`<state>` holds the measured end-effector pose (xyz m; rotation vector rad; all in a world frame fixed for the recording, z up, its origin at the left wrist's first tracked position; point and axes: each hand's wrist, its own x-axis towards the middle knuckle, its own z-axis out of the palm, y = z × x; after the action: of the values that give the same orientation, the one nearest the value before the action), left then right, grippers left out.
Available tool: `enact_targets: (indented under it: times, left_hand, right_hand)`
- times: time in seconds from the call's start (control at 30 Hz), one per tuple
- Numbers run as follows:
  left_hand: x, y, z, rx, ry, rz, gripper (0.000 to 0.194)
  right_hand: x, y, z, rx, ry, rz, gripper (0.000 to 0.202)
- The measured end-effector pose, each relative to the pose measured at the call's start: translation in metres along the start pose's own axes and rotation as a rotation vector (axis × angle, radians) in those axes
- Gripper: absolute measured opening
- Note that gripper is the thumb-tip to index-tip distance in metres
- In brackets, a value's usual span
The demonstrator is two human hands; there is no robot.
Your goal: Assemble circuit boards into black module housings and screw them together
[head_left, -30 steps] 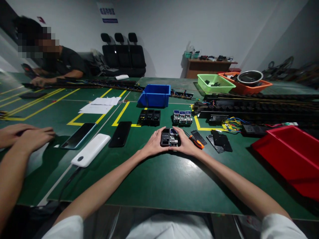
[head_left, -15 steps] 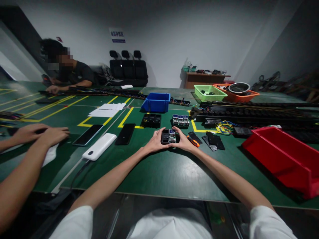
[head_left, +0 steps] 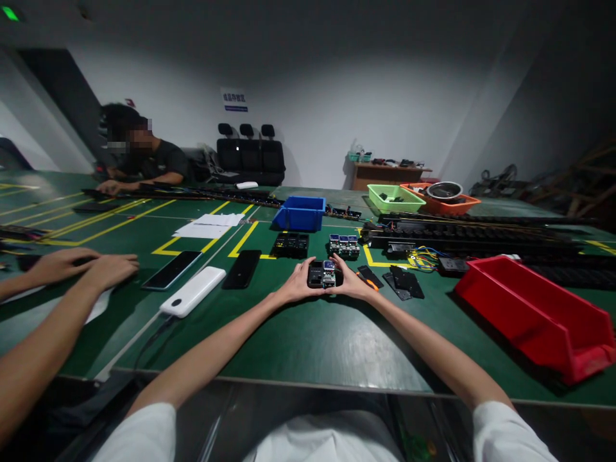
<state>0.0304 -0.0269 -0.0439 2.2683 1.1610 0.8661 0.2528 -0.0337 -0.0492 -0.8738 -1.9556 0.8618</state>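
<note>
Just above the green table, my left hand (head_left: 294,283) closes round a small black plastic case (head_left: 315,274). My right hand (head_left: 352,283) grips a small circuit board module (head_left: 330,274) with a dark blue display, pressed up against the case's right side. Thumbs lie along the near edge and fingers along the far edge. Whether the board sits inside the case or only touches it, I cannot tell. Beyond the hands stand a group of black cases (head_left: 290,244) and a row of similar board modules (head_left: 343,246). Orange-handled pliers or cutters (head_left: 369,278) lie beside my right hand.
Left are a black phone (head_left: 242,269), a white power bank (head_left: 193,292) with a cable, another phone (head_left: 172,269) and a co-worker's hands (head_left: 108,269). A blue bin (head_left: 301,213) stands behind, a red bin (head_left: 534,314) right. Dark flat pieces (head_left: 407,282) lie nearer.
The camera has tilted up slightly, so the table's things appear lower. Both hands keep their hold on the case and the board module, with little visible movement.
</note>
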Motion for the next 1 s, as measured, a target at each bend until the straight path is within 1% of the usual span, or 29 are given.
enact_targets:
  times: [0.17,0.27,0.43,0.57,0.67,0.8,0.9,1.0]
  left_hand:
    - [0.0,-0.005,0.0,-0.003,-0.013,0.001,0.106]
    - [0.001,-0.007,0.0,-0.019,-0.003,0.008,0.106]
    - [0.0,-0.005,-0.001,-0.096,0.027,0.002,0.108]
    - [0.0,-0.001,-0.001,-0.152,0.076,0.012,0.108]
    - [-0.001,0.0,-0.001,-0.229,0.096,0.01,0.108]
    - [-0.001,-0.001,-0.001,-0.399,0.111,0.017,0.108]
    - [0.0,-0.003,0.001,-0.454,0.12,0.03,0.106]
    - [0.002,-0.008,0.007,-0.502,0.138,0.032,0.104]
  right_hand:
    - [0.001,0.009,0.0,-0.054,0.014,0.046,0.116]
    - [0.001,0.012,0.002,-0.071,0.026,0.056,0.111]
    - [0.0,0.006,0.003,-0.023,0.042,0.039,0.099]
    - [-0.001,0.0,0.002,0.017,0.071,0.004,0.09]
    - [-0.001,-0.001,0.001,0.051,0.101,0.022,0.088]
    - [-0.001,-0.002,0.001,0.08,0.091,0.011,0.089]
    - [-0.001,-0.002,0.002,0.125,0.068,-0.006,0.089]
    - [-0.001,-0.001,0.002,0.162,0.07,0.009,0.089]
